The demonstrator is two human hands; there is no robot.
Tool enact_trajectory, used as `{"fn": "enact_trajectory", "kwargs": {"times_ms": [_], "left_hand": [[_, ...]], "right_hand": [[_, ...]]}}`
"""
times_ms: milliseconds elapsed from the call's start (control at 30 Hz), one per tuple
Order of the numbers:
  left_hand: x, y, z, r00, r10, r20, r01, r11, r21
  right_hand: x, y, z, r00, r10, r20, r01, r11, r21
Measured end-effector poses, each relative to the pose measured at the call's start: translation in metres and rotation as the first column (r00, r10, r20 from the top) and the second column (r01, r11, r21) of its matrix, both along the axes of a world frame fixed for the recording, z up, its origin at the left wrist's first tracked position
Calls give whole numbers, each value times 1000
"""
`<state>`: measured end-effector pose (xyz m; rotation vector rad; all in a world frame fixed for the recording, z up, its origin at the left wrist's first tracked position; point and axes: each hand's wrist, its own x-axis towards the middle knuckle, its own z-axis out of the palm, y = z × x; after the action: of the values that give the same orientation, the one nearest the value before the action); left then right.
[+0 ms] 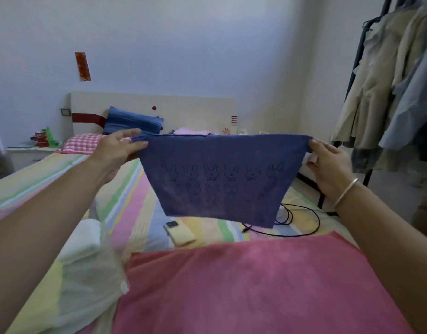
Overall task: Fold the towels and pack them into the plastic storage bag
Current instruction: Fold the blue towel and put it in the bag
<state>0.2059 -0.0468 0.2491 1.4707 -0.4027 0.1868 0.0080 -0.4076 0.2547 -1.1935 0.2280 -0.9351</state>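
So a purple towel (219,179) with rows of little bunny prints is held up in the air over the striped bed (125,189), stretched flat between both hands. Its top left corner is pinched by the left hand (119,150), and the top right corner is gripped by the right hand (328,165), which has a bangle (346,192) on the wrist. A pink towel (256,285) is spread flat on the bed nearest the camera. A clear plastic storage bag (87,280) is lying at the left with a white folded towel (81,239) inside. A phone (180,231) and a black cable (296,220) are left further up the bed.
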Motion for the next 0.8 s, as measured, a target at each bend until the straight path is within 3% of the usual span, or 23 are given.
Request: {"fn": "enact_trajectory", "kwargs": {"times_ms": [233,333,433,567,700,800], "left_hand": [[-100,38,-84,998,-11,70,-10,959,282],[-161,57,-147,989,-151,0,147,965,216],[-189,74,-207,981,-182,-72,194,949,247],[-198,73,-250,994,-99,-52,109,955,276],[-179,56,-262,998,3,-68,12,976,216],[-150,35,-264,994,105,-28,-94,962,255]], "right_hand": [[-69,1,-99,995,21,-103,-26,999,-48],[-118,15,-161,983,58,-175,-65,997,-35],[-155,27,-213,976,67,-205,-70,998,-4],[-168,32,-249,966,72,-249,-66,997,33],[-156,30,-251,951,46,-307,-46,999,7],[-126,23,-248,939,30,-342,-35,999,-8]]}}
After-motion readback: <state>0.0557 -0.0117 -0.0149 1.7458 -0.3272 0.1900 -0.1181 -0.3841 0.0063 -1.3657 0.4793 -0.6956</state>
